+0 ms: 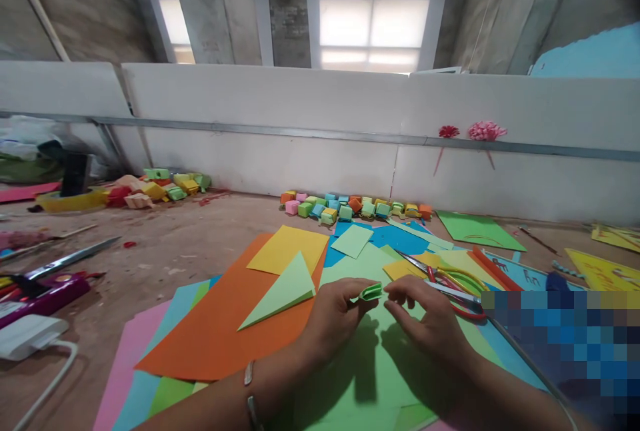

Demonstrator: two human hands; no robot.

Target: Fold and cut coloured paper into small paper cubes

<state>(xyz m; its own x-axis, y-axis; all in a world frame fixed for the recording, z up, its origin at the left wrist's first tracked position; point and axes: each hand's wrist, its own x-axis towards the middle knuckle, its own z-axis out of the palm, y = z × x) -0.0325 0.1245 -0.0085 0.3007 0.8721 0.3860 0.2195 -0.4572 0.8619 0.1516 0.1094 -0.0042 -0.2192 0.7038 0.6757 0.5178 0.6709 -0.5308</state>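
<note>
Between the fingers of my left hand [335,318] is a small folded piece of green paper [371,292], its layers showing at the end. My right hand [433,324] is just to the right of it, thumb and index finger apart near the paper's edge. Whether a fingertip touches the paper I cannot tell. Under both hands lie pale green sheets [350,388]. A folded light green paper triangle [280,294] rests on an orange sheet [215,331] left of my hands. Scissors with red and yellow handles [460,284] lie beyond my right hand.
Small folded paper cubes [345,208] line the wall's foot, with another heap [175,184] at back left. A purple tool [45,298] and a white charger with cable [33,336] lie left. A green sheet [477,230] lies at back right. Pink flowers [486,130] hang on the rail.
</note>
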